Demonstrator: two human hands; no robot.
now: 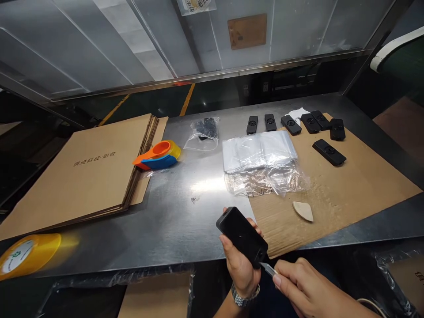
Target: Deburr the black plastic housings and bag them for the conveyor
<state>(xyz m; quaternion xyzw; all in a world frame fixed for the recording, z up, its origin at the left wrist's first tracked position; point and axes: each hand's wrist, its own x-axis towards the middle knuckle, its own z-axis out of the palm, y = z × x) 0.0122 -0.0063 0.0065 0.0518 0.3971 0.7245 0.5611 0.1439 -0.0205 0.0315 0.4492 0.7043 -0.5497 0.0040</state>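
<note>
My left hand [241, 269] is closed around a black rectangular plastic case [243, 234], tilted with its smooth dark face up. In my right hand [298, 282] is a utility knife [269, 268], its blade tip against or very close to the case's lower right corner. The fingers wrap the knife's handle and hide most of it. Similar black cases [329, 153] with round speaker-like marks lie farther back on the right. A beige wedge-shaped piece [302, 211] rests on the cardboard sheet [357, 190] in front of them.
A stack of clear plastic bags [260, 152] lies mid-table. An orange and blue tape dispenser [159, 155] stands by flattened cardboard boxes [82, 172] at left. A yellow tape roll [29, 256] sits at the near left edge. Behind it all, a bag with black parts [203, 131] lies on the metal table [185, 229].
</note>
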